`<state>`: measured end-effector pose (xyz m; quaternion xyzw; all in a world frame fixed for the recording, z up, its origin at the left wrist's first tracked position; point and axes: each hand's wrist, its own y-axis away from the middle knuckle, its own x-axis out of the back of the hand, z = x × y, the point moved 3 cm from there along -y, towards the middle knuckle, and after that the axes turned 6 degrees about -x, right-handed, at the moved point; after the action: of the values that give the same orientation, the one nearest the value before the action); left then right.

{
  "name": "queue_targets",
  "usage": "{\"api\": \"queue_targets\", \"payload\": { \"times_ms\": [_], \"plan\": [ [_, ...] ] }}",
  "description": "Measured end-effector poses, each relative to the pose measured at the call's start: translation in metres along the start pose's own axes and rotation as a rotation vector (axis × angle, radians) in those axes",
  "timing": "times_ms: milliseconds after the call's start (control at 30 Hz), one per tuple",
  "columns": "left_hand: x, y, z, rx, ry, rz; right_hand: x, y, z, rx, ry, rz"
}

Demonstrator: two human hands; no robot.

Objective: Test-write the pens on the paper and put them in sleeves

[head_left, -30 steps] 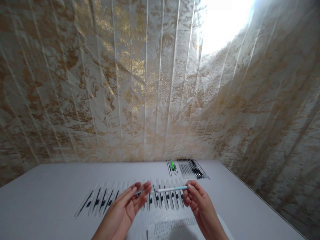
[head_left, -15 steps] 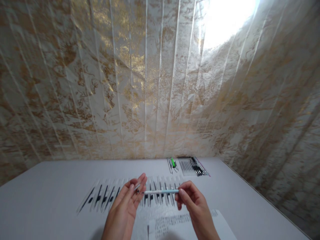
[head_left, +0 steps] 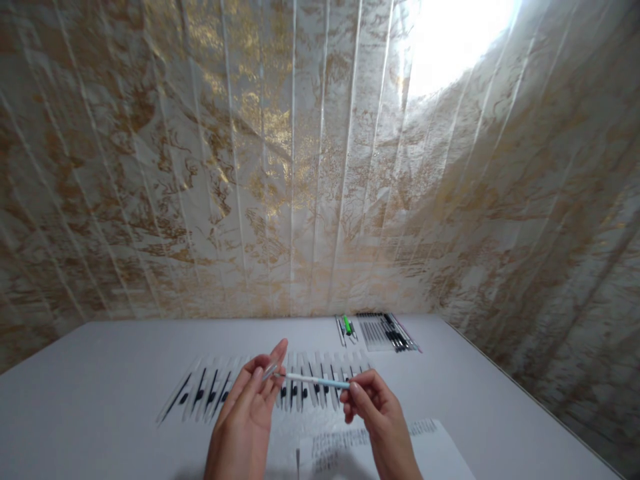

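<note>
A slim white and light-blue pen (head_left: 317, 381) is pinched at its blue end by the fingers of my right hand (head_left: 375, 407). Its thin dark tip points left, close to the fingers of my left hand (head_left: 250, 407). Between thumb and fingers my left hand holds a small clear cap-like piece (head_left: 269, 371), with its palm turned up. Behind and below both hands lies a long row of clear sleeves with black parts (head_left: 200, 393), partly hidden by my left hand.
Toward the back right of the white table (head_left: 100, 380) lie a green marker (head_left: 347, 325) with thin pens and a set of dark pens (head_left: 393, 333). A sheet with handwriting (head_left: 440, 453) lies at the front. A patterned curtain (head_left: 300, 200) hangs behind.
My right hand has moved a little left with the pen, whose dark tip is now nearer my left fingers. The pen slants slightly more, blue end lower.
</note>
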<state>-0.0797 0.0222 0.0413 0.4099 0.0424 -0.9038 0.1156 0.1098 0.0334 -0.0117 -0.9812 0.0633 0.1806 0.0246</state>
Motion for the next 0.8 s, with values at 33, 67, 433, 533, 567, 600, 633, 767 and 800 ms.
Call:
{"api": "queue_targets", "payload": {
  "times_ms": [33,67,433,533,567,600,633,767,800],
  "plan": [
    [-0.001,0.0,0.001,-0.008,0.019,0.006,0.0,-0.001,0.006,-0.029,-0.043,0.008],
    [-0.002,0.0,0.002,-0.013,0.034,0.011,-0.001,-0.001,0.013,-0.06,-0.091,0.012],
    [-0.005,-0.003,0.014,0.006,0.107,0.049,-0.014,0.008,0.05,-0.379,-0.388,-0.127],
    [-0.006,-0.004,0.016,0.032,0.11,0.079,-0.016,0.009,0.055,-0.371,-0.389,-0.117],
    [-0.006,-0.004,0.017,0.031,0.11,0.084,-0.017,0.01,0.056,-0.362,-0.388,-0.108],
    [-0.007,-0.005,0.018,0.032,0.109,0.089,-0.017,0.01,0.057,-0.353,-0.385,-0.099],
    [-0.007,-0.005,0.018,0.033,0.109,0.092,-0.018,0.011,0.057,-0.35,-0.379,-0.095],
    [-0.006,-0.006,0.018,0.049,0.097,0.116,-0.019,0.013,0.055,-0.355,-0.346,-0.098],
    [-0.005,-0.007,0.018,0.056,0.092,0.12,-0.019,0.013,0.054,-0.356,-0.341,-0.1]
  ]
}}
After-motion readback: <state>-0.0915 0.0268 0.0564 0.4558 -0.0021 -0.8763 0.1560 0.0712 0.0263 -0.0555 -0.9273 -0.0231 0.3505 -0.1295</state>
